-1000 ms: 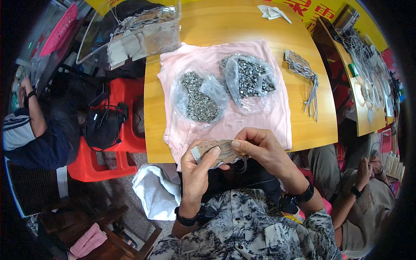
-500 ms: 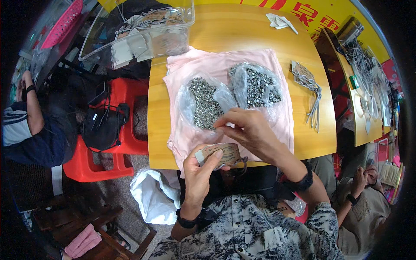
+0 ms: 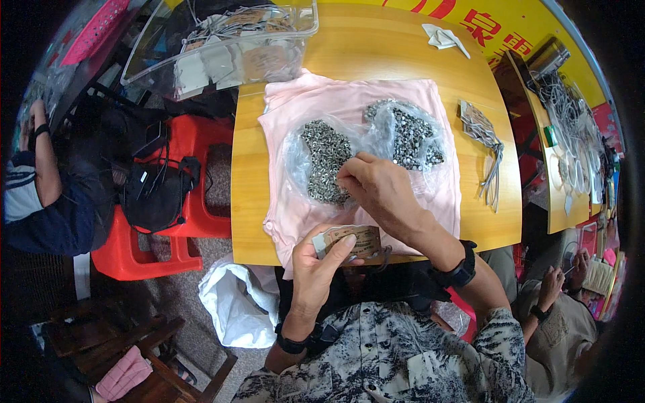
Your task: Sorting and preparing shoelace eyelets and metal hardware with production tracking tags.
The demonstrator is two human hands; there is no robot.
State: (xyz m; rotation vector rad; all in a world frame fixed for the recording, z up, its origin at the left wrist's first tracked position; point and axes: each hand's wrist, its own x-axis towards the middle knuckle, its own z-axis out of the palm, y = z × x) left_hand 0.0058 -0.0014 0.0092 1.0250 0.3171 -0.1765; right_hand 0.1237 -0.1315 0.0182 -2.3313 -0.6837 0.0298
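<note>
Near the table's front edge, my left hand (image 3: pixel 312 272) is closed around a small stack of brown and white cardboard tags (image 3: pixel 361 243), the thumb pressed on top. A grey cord end hangs at the stack's right side. My right hand (image 3: pixel 383 191) reaches over the lower right edge of a pile of small silvery metal fasteners (image 3: pixel 321 151) in a clear plastic bag. Its fingertips are pinched together, and whatever is between them is hidden. A second clear bag of darker, rounder metal pieces (image 3: pixel 411 138) lies to the right. Both bags rest on a pink garment (image 3: pixel 281 111).
A clear plastic bin (image 3: pixel 306 28) of corded tags stands at the far left. A bundle of corded tags (image 3: pixel 478 124) and a white crumpled cloth (image 3: pixel 445 39) lie on the wooden table (image 3: pixel 376 40). Red stools (image 3: pixel 121 245), a white sack (image 3: pixel 232 312) and two people are nearby.
My right hand has moved slightly up and right, its fingers curled more over the metal pile. My left hand still holds the tags. The whole view has shifted a little.
</note>
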